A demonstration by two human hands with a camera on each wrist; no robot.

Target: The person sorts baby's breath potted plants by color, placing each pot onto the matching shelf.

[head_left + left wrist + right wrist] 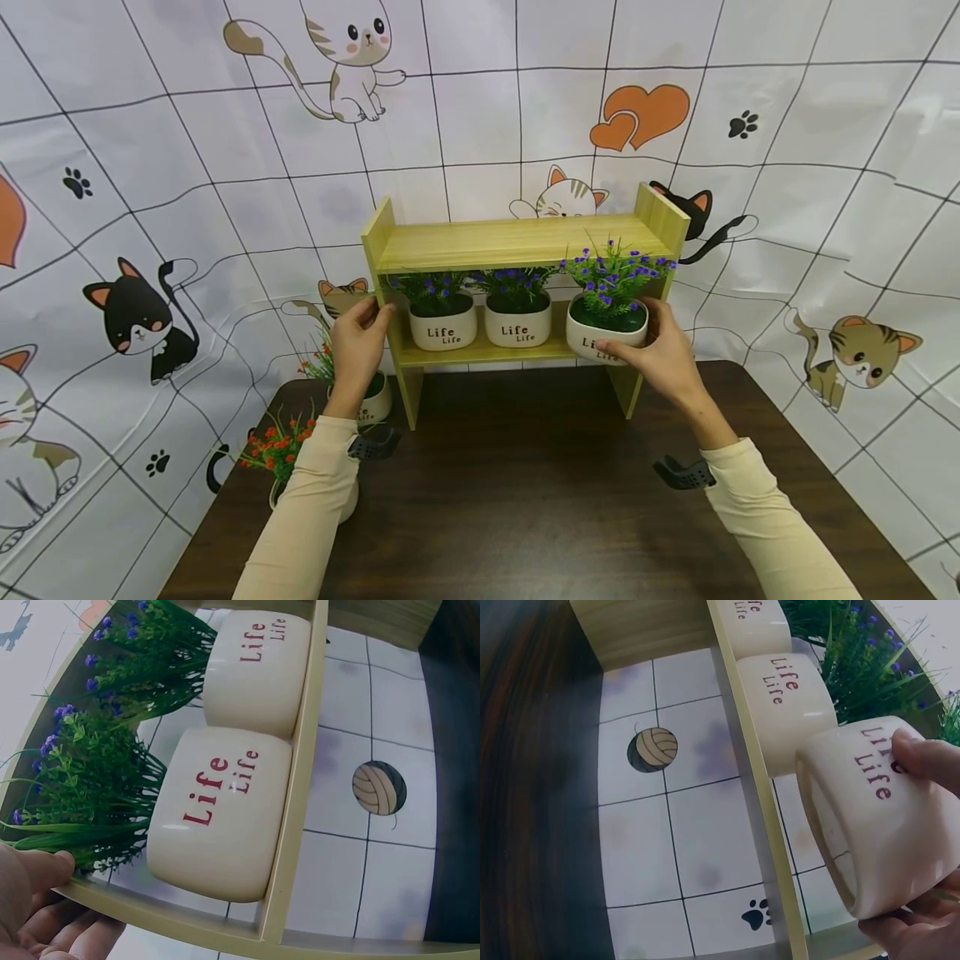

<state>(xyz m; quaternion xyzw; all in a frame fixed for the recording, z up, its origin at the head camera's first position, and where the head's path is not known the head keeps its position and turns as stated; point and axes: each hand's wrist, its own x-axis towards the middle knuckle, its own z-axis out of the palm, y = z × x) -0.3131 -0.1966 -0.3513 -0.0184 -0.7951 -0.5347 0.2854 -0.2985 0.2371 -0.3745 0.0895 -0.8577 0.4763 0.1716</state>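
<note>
My right hand point(667, 354) grips a white oval flowerpot point(607, 329) marked "Life" with purple flowers, thumb on its front and fingers around the side. The pot is tilted at the right end of the wooden shelf point(517, 242), its base showing in the right wrist view, apart from the board there. Two similar purple-flowered pots, one at left point(442, 325) and one in the middle point(517, 321), stand upright on the lower board. My left hand point(358, 346) holds the shelf's left side panel point(187, 921) between thumb and fingers.
Left of the shelf, partly behind my left arm, stand a pot with red flowers point(375, 404) and a nearer pot with orange-red flowers point(277, 450). The shelf stands on a dark brown table point(510, 492) against a white cat-patterned wall covering point(480, 125).
</note>
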